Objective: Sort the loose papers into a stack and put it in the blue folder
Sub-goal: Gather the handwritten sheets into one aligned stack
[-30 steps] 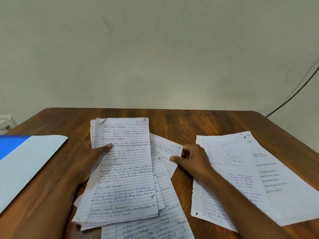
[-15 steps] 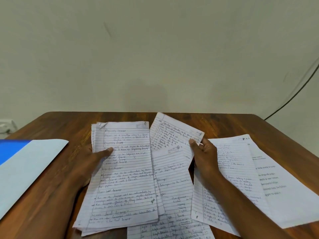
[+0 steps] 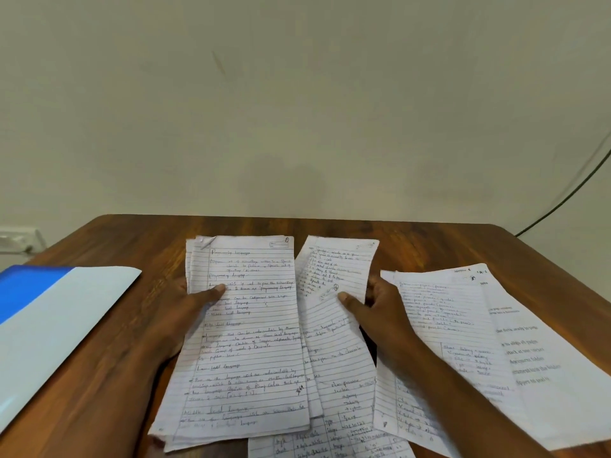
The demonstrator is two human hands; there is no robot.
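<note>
- Two bare hands are working over a wooden table, each one holding paper.
- The left hand is gripping a stack of lined sheets at its left edge, the thumb lying across the top page and the other fingers hidden underneath.
- That stack is lying in the middle of the table with its long axis running near to far, its headed end pointing toward the far wall and leaning slightly right.
- The right hand is pinching a single handwritten sheet just to the right of the stack, thumb on the written face and fingers behind it.
- This sheet is standing lengthwise near to far as well, its far end tilting a little to the right and lifting off the papers below.
- More lined pages are lying under it, reaching the near edge of the view.
- A further pile of papers is sitting on the right, partly covered by the right forearm and angled with its far end pointing left.
- The blue folder is lying on the left side of the table, well apart from the stack, its long axis slanting from near left to far right.
</note>
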